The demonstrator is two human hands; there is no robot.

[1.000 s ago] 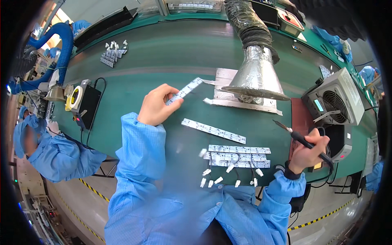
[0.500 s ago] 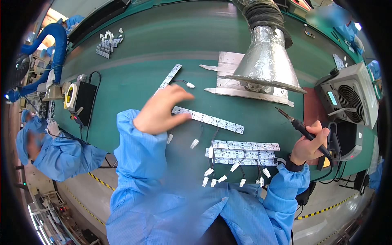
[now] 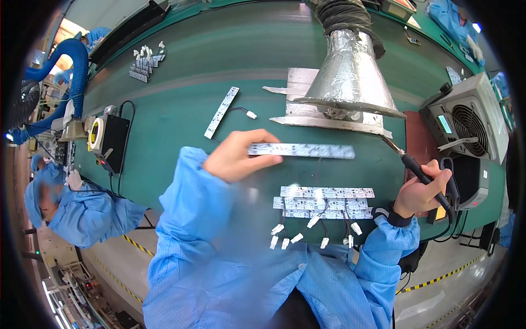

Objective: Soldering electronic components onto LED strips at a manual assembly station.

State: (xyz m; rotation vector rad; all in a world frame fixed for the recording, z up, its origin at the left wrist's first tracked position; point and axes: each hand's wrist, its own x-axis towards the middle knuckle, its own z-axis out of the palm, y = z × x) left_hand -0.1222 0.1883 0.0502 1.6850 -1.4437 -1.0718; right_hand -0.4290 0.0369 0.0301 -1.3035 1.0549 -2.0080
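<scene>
My left hand (image 3: pixel 241 156) pinches one end of a narrow white LED circuit board strip (image 3: pixel 307 151), which is smeared by motion over the green table. In my right hand (image 3: pixel 422 189) is a black-handled soldering iron (image 3: pixel 417 169), its metal tip angled up and left towards the metal hood. Below the held strip lie several similar board strips (image 3: pixel 323 207) in a stack, with black wires and white connectors (image 3: pixel 312 221) hanging toward me. Another single strip (image 3: pixel 222 112) rests slantwise beyond my left hand, its wire ending in a white connector (image 3: pixel 251 114).
A foil-wrapped extraction hood (image 3: pixel 350 77) stands over a pale board (image 3: pixel 298 82) at the back. At right sit a grey fan unit (image 3: pixel 466 123) and a soldering station (image 3: pixel 468 186). A black box (image 3: pixel 113 140) and a co-worker in blue (image 3: pixel 82 208) are at left.
My left hand has closed on the board strip, lifted it and moved it right. The soldering iron in my right hand has shifted slightly right, with its tip a little higher.
</scene>
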